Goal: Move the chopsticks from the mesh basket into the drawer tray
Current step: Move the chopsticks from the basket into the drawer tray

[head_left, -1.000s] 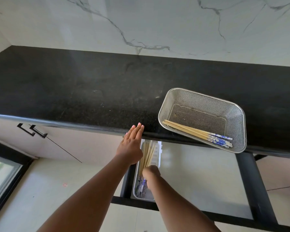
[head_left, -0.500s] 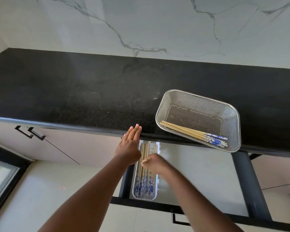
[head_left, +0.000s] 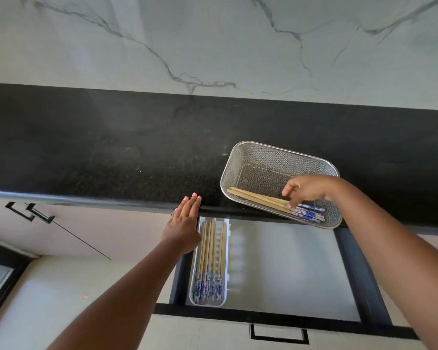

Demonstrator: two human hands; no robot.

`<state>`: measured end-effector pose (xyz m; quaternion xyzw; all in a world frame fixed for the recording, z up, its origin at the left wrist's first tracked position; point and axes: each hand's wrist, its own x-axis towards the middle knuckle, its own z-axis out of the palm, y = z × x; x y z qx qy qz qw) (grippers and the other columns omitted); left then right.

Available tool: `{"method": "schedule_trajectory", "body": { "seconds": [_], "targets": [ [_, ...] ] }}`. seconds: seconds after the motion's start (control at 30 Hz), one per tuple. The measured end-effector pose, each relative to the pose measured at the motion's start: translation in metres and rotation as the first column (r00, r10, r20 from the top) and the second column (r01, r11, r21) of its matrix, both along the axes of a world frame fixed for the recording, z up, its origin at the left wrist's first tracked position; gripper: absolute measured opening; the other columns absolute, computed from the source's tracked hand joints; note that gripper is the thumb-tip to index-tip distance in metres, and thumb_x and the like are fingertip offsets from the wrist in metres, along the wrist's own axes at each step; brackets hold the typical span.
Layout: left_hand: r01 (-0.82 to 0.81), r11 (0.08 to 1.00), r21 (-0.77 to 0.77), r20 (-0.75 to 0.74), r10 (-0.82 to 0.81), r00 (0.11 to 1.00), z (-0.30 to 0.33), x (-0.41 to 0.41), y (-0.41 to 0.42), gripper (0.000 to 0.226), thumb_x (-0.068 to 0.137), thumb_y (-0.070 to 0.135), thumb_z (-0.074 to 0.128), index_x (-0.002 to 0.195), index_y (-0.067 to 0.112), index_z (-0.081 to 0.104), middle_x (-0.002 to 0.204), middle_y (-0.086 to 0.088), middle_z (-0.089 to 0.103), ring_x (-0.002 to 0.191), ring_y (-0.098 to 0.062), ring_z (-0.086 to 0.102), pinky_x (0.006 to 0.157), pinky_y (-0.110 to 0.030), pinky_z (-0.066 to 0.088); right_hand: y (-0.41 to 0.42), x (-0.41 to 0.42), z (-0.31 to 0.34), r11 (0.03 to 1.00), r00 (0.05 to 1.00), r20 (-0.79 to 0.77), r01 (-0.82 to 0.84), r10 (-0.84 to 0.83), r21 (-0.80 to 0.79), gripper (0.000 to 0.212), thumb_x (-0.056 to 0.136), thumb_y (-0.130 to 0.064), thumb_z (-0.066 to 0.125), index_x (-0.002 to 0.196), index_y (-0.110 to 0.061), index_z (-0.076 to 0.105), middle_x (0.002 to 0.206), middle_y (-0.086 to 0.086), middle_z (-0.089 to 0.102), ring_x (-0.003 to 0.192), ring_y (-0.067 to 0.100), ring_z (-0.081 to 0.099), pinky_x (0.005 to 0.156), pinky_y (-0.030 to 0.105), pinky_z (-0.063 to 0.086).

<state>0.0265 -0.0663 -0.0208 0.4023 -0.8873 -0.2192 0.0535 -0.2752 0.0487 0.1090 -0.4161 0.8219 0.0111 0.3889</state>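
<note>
A silver mesh basket (head_left: 253,157) sits on the black counter near its front edge. Several wooden chopsticks (head_left: 258,198) with blue-and-white ends lie along its near side. My right hand (head_left: 306,189) is inside the basket, fingers spread and touching the chopsticks near their patterned ends, not closed around them. Below, the drawer is pulled out and a narrow white tray (head_left: 225,261) at its left side holds several more chopsticks (head_left: 209,258), patterned ends toward me. My left hand (head_left: 185,223) is held flat, fingers together, at the tray's left edge by the counter's lip.
The black counter (head_left: 111,152) runs across the view under a white marbled wall. The open drawer (head_left: 288,269) has a pale floor and a dark frame. Two black cabinet handles (head_left: 29,212) sit at the left under the counter.
My right hand left the drawer tray, rose to the right and reached into the mesh basket onto the chopsticks. The tray's chopsticks are now uncovered. My left hand has stayed put.
</note>
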Motion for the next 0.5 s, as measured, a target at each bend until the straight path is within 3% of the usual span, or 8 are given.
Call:
{"method": "schedule_trajectory", "body": {
  "seconds": [0.23, 0.3, 0.4, 0.5],
  "targets": [
    [0.0, 1.0, 0.001, 0.016, 0.0, 1.0, 0.001, 0.0, 0.0, 0.096, 0.077, -0.006, 0.048, 0.153, 0.023, -0.003, 0.162, 0.005, -0.007, 0.146, -0.014, -0.015, 0.121, -0.038, 0.004, -0.012, -0.006, -0.02, 0.987, 0.999, 0.044, 0.002, -0.009, 0.158, 0.041, 0.072, -0.017, 0.08, 0.109, -0.022, 0.063, 0.117, 0.002, 0.059, 0.113, 0.023, 0.05, 0.102, 0.041, 0.04],
    [-0.001, 1.0, 0.001, 0.02, 0.001, 1.0, 0.001, 0.0, 0.0, 0.096, 0.077, -0.006, 0.047, 0.153, 0.023, -0.004, 0.162, 0.005, -0.008, 0.146, -0.014, -0.015, 0.12, -0.037, 0.003, -0.015, -0.006, -0.024, 0.987, 0.999, 0.044, -0.01, 0.003, 0.16, 0.048, 0.072, -0.02, 0.08, 0.117, -0.018, 0.062, 0.112, 0.001, 0.059, 0.111, 0.023, 0.051, 0.09, 0.035, 0.044],
    [-0.002, 1.0, -0.006, 0.022, 0.002, 1.0, 0.001, 0.0, 0.0, 0.096, 0.077, -0.005, 0.048, 0.153, 0.023, -0.004, 0.162, 0.004, -0.007, 0.146, -0.013, -0.015, 0.12, -0.037, 0.002, -0.017, -0.009, -0.026, 0.988, 0.999, 0.041, -0.027, 0.021, 0.154, 0.053, 0.075, -0.025, 0.078, 0.122, -0.012, 0.059, 0.091, -0.005, 0.057, 0.09, 0.018, 0.051, 0.064, 0.025, 0.039],
    [-0.009, 1.0, -0.007, 0.017, 0.009, 1.0, 0.002, 0.0, 0.001, 0.096, 0.077, -0.006, 0.048, 0.153, 0.023, -0.003, 0.162, 0.005, -0.007, 0.146, -0.013, -0.015, 0.118, -0.036, 0.002, -0.018, -0.013, -0.025, 0.989, 0.999, 0.039, -0.024, 0.018, 0.148, 0.051, 0.076, -0.026, 0.077, 0.122, -0.012, 0.06, 0.095, -0.001, 0.059, 0.086, 0.017, 0.051, 0.062, 0.025, 0.038]
  ]
}}
